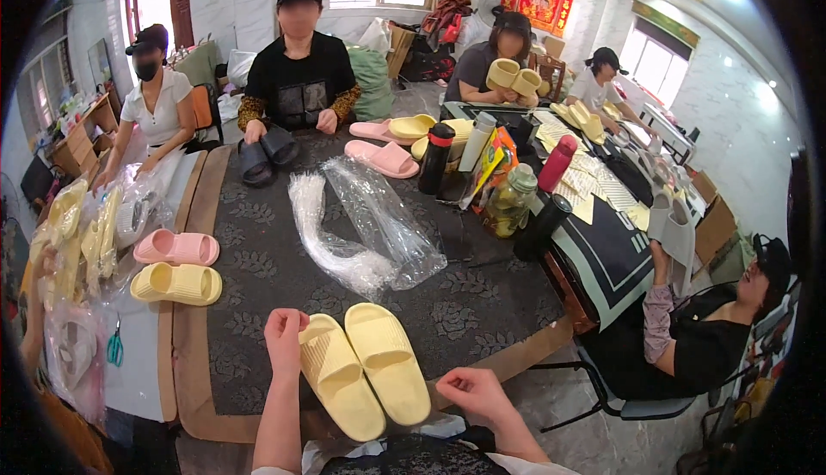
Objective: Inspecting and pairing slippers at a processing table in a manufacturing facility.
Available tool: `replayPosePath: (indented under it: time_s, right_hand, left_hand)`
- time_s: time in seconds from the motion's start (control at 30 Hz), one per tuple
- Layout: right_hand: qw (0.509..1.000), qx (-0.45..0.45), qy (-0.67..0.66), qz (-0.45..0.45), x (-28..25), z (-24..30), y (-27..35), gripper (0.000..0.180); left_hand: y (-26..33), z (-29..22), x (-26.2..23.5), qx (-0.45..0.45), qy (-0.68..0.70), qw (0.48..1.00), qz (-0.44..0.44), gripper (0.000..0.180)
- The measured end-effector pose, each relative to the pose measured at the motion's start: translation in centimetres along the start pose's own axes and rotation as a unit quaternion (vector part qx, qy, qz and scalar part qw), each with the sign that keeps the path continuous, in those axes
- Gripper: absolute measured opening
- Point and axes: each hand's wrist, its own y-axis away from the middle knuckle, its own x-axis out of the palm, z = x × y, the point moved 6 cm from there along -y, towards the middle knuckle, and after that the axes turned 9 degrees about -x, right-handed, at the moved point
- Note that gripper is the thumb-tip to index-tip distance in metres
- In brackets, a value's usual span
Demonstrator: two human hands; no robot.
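Note:
A pair of pale yellow slippers lies side by side at the near edge of the table, toes away from me. My left hand is closed with its fingers curled, right beside the toe of the left slipper. Whether it pinches anything is hidden. On the other side, my right hand is loosely closed, thumb and fingertips together, a little apart from the right slipper. Nothing shows in it. Beyond the slippers lies a heap of clear plastic bags.
At left sit a pink pair and a yellow pair of slippers, bagged slippers and teal scissors. Bottles, including a black flask, stand at right. Across the table a person touches dark slippers; several others sit around.

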Motion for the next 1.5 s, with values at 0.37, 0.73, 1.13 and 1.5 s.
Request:
replayPosePath:
  time_s: [0.37,0.73,1.13,1.5]
  right_hand:
    - [0.779,-0.1,-0.612,-0.095,1.5,-0.4,-3.2,0.007]
    - [0.991,0.047,-0.112,0.047,3.9,-3.5,-1.8,0.024]
    - [0.875,0.18,-0.45,-0.02,13.1,-5.9,-8.1,0.009]
    - [0.827,0.14,-0.54,-0.073,12.8,-5.2,-6.8,0.015]
  left_hand:
    - [2.2,0.0,3.6,0.013,-0.131,0.988,0.075,0.002]
    - [2.3,-0.9,5.7,0.07,-0.25,0.963,0.074,0.01]
    - [2.0,3.1,11.1,0.06,-0.417,0.86,0.289,0.019]
    - [1.9,2.9,11.1,0.028,-0.378,0.868,0.322,0.017]
